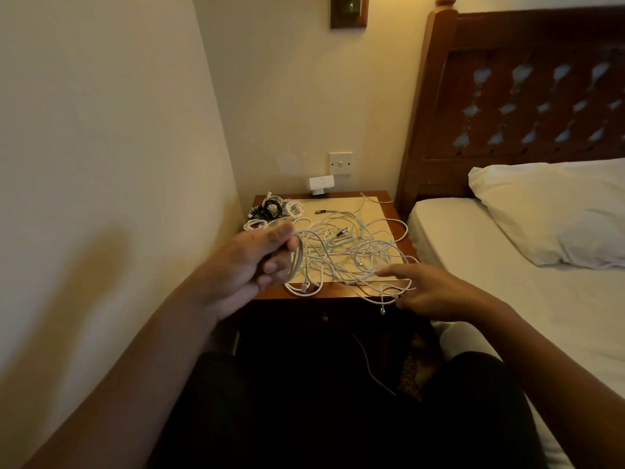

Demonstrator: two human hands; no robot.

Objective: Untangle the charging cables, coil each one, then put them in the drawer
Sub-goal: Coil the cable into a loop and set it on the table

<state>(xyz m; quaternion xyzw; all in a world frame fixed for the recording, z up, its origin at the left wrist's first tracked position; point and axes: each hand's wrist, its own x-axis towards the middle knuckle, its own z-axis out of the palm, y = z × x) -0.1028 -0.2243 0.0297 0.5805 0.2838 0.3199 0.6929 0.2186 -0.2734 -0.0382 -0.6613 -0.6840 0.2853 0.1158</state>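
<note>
Centre of frame, on the nightstand, I've got the tangle of cables spread over most of the top, w/ a few loops spilling past the front edge. Left hand sits mid-left, over the front left corner, fingers curled round a bunch of white loops that runs into the tangle's left side. Right hand is lower right of centre, at the front right corner, index finger straight w/ its tip on the strands. Thumb is right beside a strand, but the blur means I can't tell if it's pinching, so the grip on that side is unclear. One plug end dangles just below that hand.

Back left corner of the top holds a pile of coiled cables, black and white, apart from the tangle. Behind, against the wall, there's a white adapter under a wall switch. Below the top, the front is in shadow; only a drawer knob shows. Right side of frame: bed, pillow, dark headboard.
</note>
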